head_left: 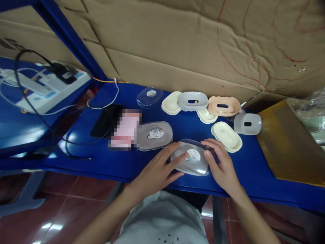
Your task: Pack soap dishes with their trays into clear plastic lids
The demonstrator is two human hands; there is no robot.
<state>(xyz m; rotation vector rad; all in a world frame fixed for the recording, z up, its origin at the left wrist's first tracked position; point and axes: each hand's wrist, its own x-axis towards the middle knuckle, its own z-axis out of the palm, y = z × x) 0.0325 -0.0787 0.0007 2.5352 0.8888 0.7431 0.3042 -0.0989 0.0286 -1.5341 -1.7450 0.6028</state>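
My left hand (158, 169) and my right hand (220, 163) both rest on a clear plastic soap-box lid (193, 158) with a round sticker, which lies over a grey part near the front edge of the blue table (106, 162). Fingers of both hands press on the lid from either side. Another clear-lidded grey soap box (155, 135) lies just to the left of it. A third clear lid (149, 97) sits farther back.
Cream trays (226, 136) (171, 102), a grey dish (193, 100), a peach dish (223, 105) and a grey part on its side (247, 123) lie behind. A black phone (105, 121), cables and a power strip (45, 88) are left. Cardboard (286, 142) is right.
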